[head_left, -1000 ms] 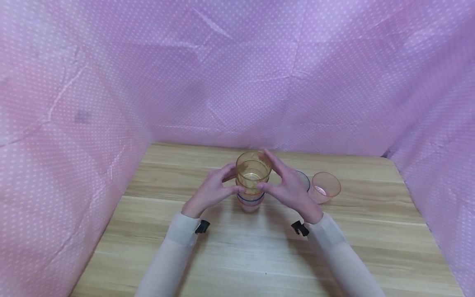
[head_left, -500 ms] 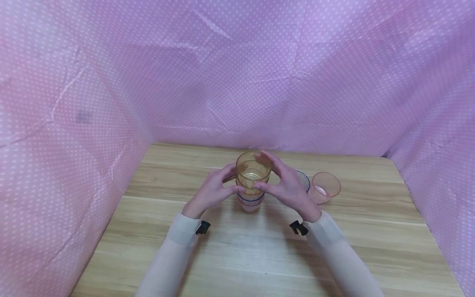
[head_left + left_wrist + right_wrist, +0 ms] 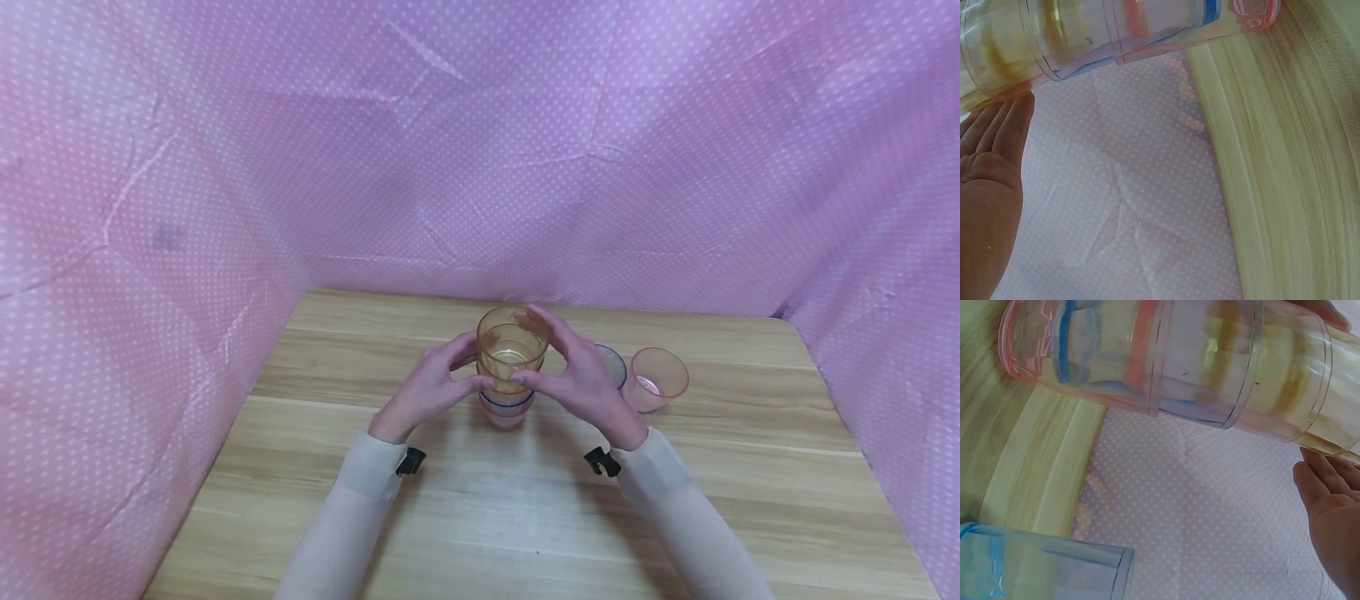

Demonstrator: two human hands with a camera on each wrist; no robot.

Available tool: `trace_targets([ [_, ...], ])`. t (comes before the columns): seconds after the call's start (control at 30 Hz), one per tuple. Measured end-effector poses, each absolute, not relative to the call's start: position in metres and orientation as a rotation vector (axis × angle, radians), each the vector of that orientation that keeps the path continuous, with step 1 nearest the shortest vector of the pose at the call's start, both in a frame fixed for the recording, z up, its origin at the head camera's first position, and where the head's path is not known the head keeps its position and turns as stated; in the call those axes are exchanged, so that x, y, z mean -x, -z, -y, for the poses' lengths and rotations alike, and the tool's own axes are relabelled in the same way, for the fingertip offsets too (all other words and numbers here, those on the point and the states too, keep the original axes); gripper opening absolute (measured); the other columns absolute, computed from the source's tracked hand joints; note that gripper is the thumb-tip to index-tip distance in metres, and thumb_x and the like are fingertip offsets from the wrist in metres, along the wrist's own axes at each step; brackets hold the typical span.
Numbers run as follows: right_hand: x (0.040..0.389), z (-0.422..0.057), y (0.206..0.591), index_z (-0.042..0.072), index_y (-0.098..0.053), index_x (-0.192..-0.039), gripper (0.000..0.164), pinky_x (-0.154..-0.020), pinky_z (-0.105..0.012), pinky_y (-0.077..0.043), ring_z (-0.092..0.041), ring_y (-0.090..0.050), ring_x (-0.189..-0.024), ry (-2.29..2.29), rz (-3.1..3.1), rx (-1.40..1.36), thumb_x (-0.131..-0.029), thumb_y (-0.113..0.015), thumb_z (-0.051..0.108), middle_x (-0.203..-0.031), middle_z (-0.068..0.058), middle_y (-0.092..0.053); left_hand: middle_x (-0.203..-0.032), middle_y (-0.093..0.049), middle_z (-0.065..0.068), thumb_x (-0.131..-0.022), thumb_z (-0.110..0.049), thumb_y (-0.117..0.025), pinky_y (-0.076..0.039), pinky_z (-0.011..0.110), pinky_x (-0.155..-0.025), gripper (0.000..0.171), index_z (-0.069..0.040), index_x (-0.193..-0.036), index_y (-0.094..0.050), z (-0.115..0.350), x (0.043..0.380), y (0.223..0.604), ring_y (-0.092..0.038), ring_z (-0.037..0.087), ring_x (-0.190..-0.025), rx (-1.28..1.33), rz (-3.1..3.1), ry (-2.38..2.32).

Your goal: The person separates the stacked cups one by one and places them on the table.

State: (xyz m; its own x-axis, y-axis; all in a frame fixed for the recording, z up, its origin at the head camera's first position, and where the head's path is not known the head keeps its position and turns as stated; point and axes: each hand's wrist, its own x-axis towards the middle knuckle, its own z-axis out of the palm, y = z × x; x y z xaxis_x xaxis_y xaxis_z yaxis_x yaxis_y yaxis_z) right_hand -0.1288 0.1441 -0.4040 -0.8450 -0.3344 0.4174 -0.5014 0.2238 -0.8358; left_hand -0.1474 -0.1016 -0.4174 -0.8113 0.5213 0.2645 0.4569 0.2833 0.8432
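Note:
A yellow clear cup [image 3: 513,354] tops an upright stack of nested clear cups, with a pink cup [image 3: 506,419] at the bottom and a blue-rimmed one above it. My left hand [image 3: 427,385] holds the yellow cup from the left, thumb in front and fingers round the far side. From the right, my right hand [image 3: 587,379] holds the same cup, its thumb at the front and fingertips up by the rim. Both wrist views show the stack [image 3: 1197,362] lengthwise, with yellow, red and blue bases inside one another. Part of each hand's fingers is hidden behind the cups.
Right of the stack, a blue cup [image 3: 613,367] stands partly behind my right hand. A separate pink cup [image 3: 660,379] stands beside it. The wooden table [image 3: 517,517] meets a pink dotted cloth [image 3: 450,167] at the back and sides.
The right hand has drawn in slightly, its fingers and thumb shifting left round the yellow cup. The left hand and the cups look unmoved.

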Motion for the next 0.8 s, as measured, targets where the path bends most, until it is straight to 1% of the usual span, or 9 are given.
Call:
trace_targets([
  [0.2, 0.1297, -0.1446, 0.4077, 0.006, -0.04, -0.156, 0.09, -0.122, -0.035, -0.038, -0.024, -0.051, -0.141, -1.649, 2.335, -0.809, -0.08, -0.089, 0.002, -0.15, -0.011, -0.057, -0.143, -0.061, 0.018, -0.089, -0.013, -0.082, -0.05, 0.037, -0.111, 0.066, 0.0, -0.147, -0.053, 0.1016, 0.147, 0.4171, -0.063, 0.033, -0.127, -0.945, -2.461, -1.585],
  [0.43, 0.1302, -0.1449, 0.4086, 0.003, -0.04, -0.155, 0.091, -0.121, -0.035, -0.039, -0.026, -0.051, -0.141, -1.628, 2.327, -0.831, -0.079, -0.089, 0.0, -0.15, -0.013, -0.056, -0.143, -0.061, 0.019, -0.089, -0.014, -0.082, -0.05, 0.037, -0.111, 0.066, 0.0, -0.146, -0.053, 0.1013, 0.1466, 0.416, -0.063, 0.033, -0.127, -0.939, -2.452, -1.595],
  [0.6, 0.1307, -0.1457, 0.4097, 0.003, -0.039, -0.156, 0.092, -0.122, -0.036, -0.038, -0.027, -0.05, -0.141, -1.621, 2.334, -0.838, -0.079, -0.089, -0.001, -0.151, -0.013, -0.055, -0.142, -0.061, 0.02, -0.089, -0.014, -0.082, -0.05, 0.036, -0.111, 0.066, 0.001, -0.146, -0.053, 0.1016, 0.147, 0.4174, -0.063, 0.033, -0.127, -0.943, -2.451, -1.596],
  [0.8, 0.1314, -0.1458, 0.4112, 0.003, -0.038, -0.156, 0.094, -0.122, -0.036, -0.037, -0.028, -0.05, -0.141, -1.599, 2.318, -0.86, -0.077, -0.09, -0.002, -0.151, -0.014, -0.055, -0.142, -0.061, 0.02, -0.089, -0.015, -0.081, -0.051, 0.038, -0.111, 0.066, 0.0, -0.146, -0.053, 0.102, 0.1475, 0.4193, -0.063, 0.034, -0.127, -0.941, -2.451, -1.599],
])
